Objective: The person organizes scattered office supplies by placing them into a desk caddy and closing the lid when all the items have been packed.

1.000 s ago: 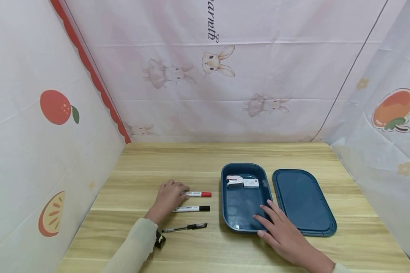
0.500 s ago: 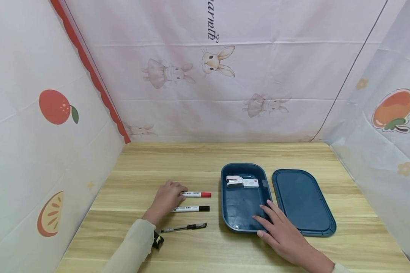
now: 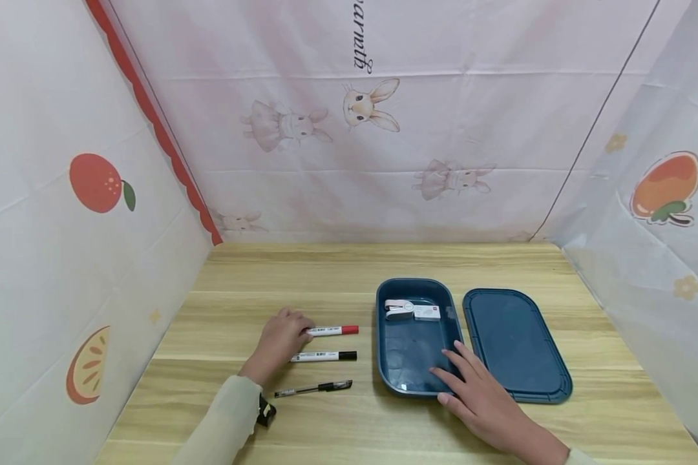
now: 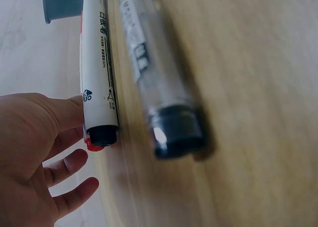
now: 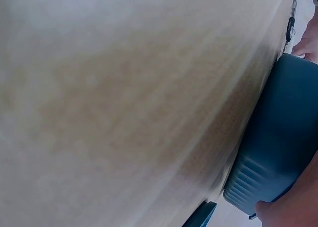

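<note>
In the head view my left hand [image 3: 281, 337] is at the left end of a white marker with a red cap [image 3: 331, 330], thumb and index finger pinching it. Just nearer lies a black-capped marker [image 3: 324, 356], then a clear pen with a black cap [image 3: 314, 388]. The left wrist view has the black-capped marker [image 4: 99, 63] in front of the red one, hiding most of it. My right hand [image 3: 488, 403] rests on the near right corner of a blue plastic box [image 3: 386, 381], fingers spread over its rim and thumb outside.
Inside the box, toward its far end, are a small pink-and-white stapler [image 3: 399, 310] and a little white carton [image 3: 427, 312]. The blue lid [image 3: 518, 345] lies flat to the right of the box. Printed cloth walls [image 3: 349, 194] enclose the wooden table [image 3: 326, 265].
My left hand has slid slightly left along the red-capped marker, showing more of its barrel, and the marker has tilted a little. The right hand and the box stay put.
</note>
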The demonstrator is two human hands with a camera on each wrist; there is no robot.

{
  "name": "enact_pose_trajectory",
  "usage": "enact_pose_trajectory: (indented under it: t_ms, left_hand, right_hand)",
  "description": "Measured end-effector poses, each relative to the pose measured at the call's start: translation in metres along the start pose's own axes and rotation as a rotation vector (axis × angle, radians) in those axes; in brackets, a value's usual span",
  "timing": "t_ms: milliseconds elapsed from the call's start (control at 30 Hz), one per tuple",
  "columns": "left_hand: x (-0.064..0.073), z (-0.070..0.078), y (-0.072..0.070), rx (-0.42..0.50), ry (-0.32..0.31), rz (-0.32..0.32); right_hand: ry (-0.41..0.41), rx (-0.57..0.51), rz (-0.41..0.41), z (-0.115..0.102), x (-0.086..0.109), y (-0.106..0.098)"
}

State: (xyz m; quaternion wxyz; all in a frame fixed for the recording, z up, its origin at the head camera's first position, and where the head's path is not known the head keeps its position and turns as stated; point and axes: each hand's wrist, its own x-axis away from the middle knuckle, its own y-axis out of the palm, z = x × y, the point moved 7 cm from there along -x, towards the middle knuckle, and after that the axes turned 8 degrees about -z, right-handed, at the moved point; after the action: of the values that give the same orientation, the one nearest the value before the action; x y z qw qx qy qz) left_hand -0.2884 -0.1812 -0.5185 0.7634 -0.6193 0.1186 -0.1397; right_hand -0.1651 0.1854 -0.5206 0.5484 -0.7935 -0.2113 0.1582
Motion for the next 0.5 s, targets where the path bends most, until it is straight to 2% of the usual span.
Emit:
enact_pose_trajectory:
  t_ms: [167,500]
  left_hand:
    - [0.0025,-0.0008,-0.0008,0.013,-0.004,-0.003]
    - [0.0028,-0.0016,-0.0055,0.035,-0.032,0.000]
  right_hand:
    - [0.020,-0.010,-0.017,0.0004,0.0000,0.0007]
    - [0.004,-0.002,0.012,-0.0019,-0.0002,-0.0015]
